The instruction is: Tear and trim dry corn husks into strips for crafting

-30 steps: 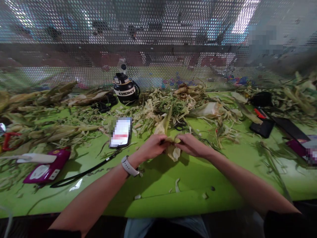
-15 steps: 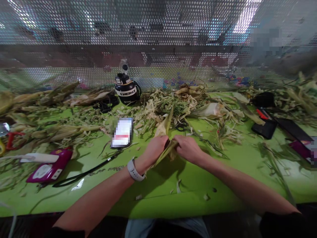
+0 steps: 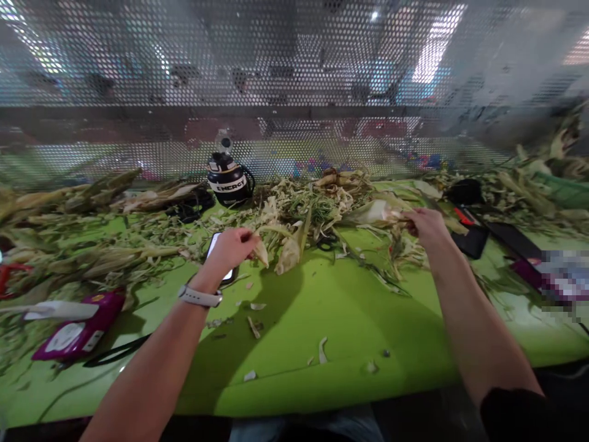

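My left hand (image 3: 234,250), with a pale watch on the wrist, is closed on a small pale piece of corn husk (image 3: 261,252). It hovers over a phone (image 3: 214,242), which it partly hides. Just right of it a folded yellowish husk (image 3: 289,255) lies on the green table. My right hand (image 3: 427,226) reaches to the right side, fingertips pinched at the narrow end of a large whitish corn husk (image 3: 370,213). That husk rests against a heap of shredded husk strips (image 3: 317,202).
A black "ENERGY" bottle (image 3: 229,181) stands at the back before a perforated metal screen (image 3: 285,80). At left lie a purple packet (image 3: 83,325) and more dry husks (image 3: 105,261). Black scissors (image 3: 326,243) are by the heap; a dark flat case (image 3: 473,240) lies right.
My hands were together at the middle on one husk. They have parted: the left moved left with a piece, the right reached out to the large husk. The view shifted slightly.
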The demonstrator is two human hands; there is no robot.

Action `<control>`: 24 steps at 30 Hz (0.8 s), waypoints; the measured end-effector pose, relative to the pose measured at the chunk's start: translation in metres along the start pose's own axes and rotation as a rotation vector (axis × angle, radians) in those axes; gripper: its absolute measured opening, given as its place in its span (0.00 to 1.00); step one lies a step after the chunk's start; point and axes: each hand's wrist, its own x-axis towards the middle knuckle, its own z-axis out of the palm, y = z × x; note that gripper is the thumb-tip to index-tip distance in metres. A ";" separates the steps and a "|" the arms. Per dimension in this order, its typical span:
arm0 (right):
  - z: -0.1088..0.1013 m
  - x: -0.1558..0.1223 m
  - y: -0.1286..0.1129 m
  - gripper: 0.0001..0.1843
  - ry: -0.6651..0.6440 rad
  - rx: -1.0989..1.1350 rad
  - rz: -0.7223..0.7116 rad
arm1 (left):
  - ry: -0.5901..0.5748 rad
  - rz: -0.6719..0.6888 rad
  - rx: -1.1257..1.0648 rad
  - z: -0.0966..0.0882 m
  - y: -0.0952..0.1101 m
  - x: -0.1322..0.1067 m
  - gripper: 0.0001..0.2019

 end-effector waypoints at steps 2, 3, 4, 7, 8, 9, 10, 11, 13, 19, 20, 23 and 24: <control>0.006 -0.005 0.002 0.09 -0.073 0.036 0.026 | -0.016 -0.020 0.007 0.001 0.000 0.001 0.11; 0.011 -0.010 0.001 0.09 -0.127 0.048 0.038 | -0.046 -0.027 0.017 0.002 0.001 0.000 0.12; 0.018 -0.017 0.000 0.08 -0.191 0.059 0.045 | -0.083 -0.041 0.019 0.004 0.002 -0.001 0.14; 0.041 -0.044 -0.008 0.08 -0.386 0.085 0.062 | -0.140 -0.062 -0.004 0.008 0.002 -0.002 0.16; 0.047 -0.054 -0.011 0.07 -0.537 0.119 0.088 | -0.142 -0.059 -0.026 0.009 0.001 -0.002 0.17; 0.053 -0.063 -0.014 0.07 -0.668 0.148 0.110 | -0.145 -0.049 -0.043 0.009 -0.001 -0.002 0.20; 0.057 -0.072 -0.016 0.06 -0.755 0.159 0.123 | -0.155 -0.037 -0.050 0.009 -0.003 -0.001 0.22; 0.059 -0.079 -0.018 0.05 -0.836 0.152 0.129 | -0.177 -0.021 -0.046 0.008 -0.005 0.001 0.23; 0.062 -0.090 -0.020 0.06 -0.961 0.133 0.099 | -0.222 0.023 -0.020 0.006 -0.007 0.002 0.24; 0.074 -0.115 -0.018 0.12 -1.002 0.059 -0.023 | 0.162 0.386 0.120 0.020 0.013 -0.021 0.14; 0.079 -0.120 -0.016 0.13 -0.967 0.038 -0.060 | 0.218 0.425 0.113 0.027 0.018 -0.028 0.12; 0.093 -0.134 -0.007 0.18 -0.849 0.034 -0.151 | -0.034 0.389 0.005 0.050 0.026 -0.049 0.15; 0.097 -0.137 -0.004 0.20 -0.809 0.052 -0.173 | -0.151 0.334 -0.036 0.058 0.026 -0.053 0.15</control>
